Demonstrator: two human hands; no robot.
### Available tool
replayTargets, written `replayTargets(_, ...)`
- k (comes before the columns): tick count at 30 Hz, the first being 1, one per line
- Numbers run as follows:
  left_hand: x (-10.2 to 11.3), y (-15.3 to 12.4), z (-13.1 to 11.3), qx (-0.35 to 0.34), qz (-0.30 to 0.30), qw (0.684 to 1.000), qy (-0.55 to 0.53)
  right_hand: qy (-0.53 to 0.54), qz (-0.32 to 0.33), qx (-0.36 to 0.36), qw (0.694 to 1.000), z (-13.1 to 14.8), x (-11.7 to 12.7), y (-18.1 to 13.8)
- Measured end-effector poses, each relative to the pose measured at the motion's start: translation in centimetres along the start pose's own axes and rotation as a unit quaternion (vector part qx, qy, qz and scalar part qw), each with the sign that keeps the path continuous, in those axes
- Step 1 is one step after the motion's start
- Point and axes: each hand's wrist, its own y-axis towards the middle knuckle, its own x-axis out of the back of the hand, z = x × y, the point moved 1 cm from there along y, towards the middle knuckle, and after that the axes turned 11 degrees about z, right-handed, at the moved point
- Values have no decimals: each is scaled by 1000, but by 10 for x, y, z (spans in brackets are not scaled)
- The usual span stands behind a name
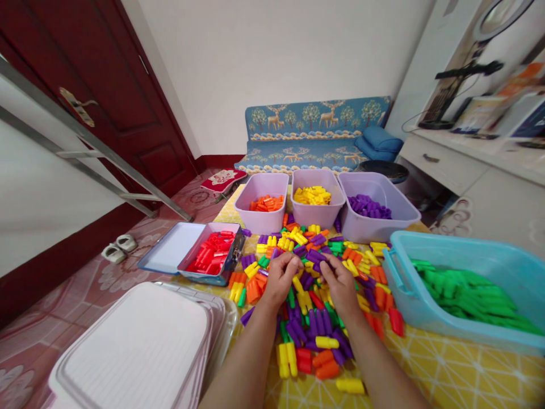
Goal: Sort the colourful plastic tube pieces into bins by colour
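Both hands are over a pile of bullet-shaped plastic building blocks (305, 301) in yellow, purple, orange, red and green, some joined side by side. My right hand (339, 279) has its thumb and fingers closed on a purple block (315, 256) above the pile. Just to the left, my left hand (283, 276) is closed with thumb and forefinger together; whatever it holds, if anything, is hidden. Behind the pile stand lilac bins with orange blocks (267, 203), yellow blocks (313, 195) and purple blocks (368, 207). Red blocks (212, 252) fill part of a lidded box at the left.
A turquoise tub (460, 335) with green blocks (468, 295) stands at the right. Stacked white lids (136, 346) lie at the front left. The table has a yellow patterned cloth (443, 369). Beyond are a blue sofa (315, 150), a metal ladder (106, 153) and a white cabinet (481, 187).
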Motion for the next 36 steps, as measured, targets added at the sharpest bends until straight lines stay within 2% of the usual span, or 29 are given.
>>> replayTargets(6, -2, 1, 0, 4, -13, 1000, 20, -53, 52, 83, 994, 10, -4, -1)
replayTargets(9, -2, 2, 2, 18, -18, 999, 31, -49, 56, 69, 995, 13, -7, -2)
replayTargets(13, -1, 3, 6, 23, -43, 997, 59, -50, 33, 69, 996, 14, -8, -3)
replayTargets(16, -2, 3, 7, 32, -63, 995, 74, -47, -14, 90, 995, 14, -7, -3)
replayTargets(19, -4, 1, 5, 20, -45, 994, 94, 8, -66, 66, 996, 14, -2, -2)
replayTargets(21, -4, -1, 0, -17, -25, 991, 133, 44, -69, 42, 996, 16, 1, -1)
replayTargets(23, -3, -4, -6, -59, -47, 980, 185, 72, -53, 22, 996, 19, 3, 0)
replayTargets(25, 0, -6, -10, -75, -115, 961, 241, 94, -39, 6, 995, 22, 5, 1)
replayTargets(28, 2, -5, -11, -37, -192, 925, 325, 99, -19, -6, 995, 24, 7, 3)
replayTargets(32, 2, -1, -5, 34, -176, 903, 391, 74, 28, -14, 997, 20, 14, 8)
replayTargets(36, 1, 0, 1, 52, -152, 905, 394, 20, 124, -36, 991, 17, 28, 10)
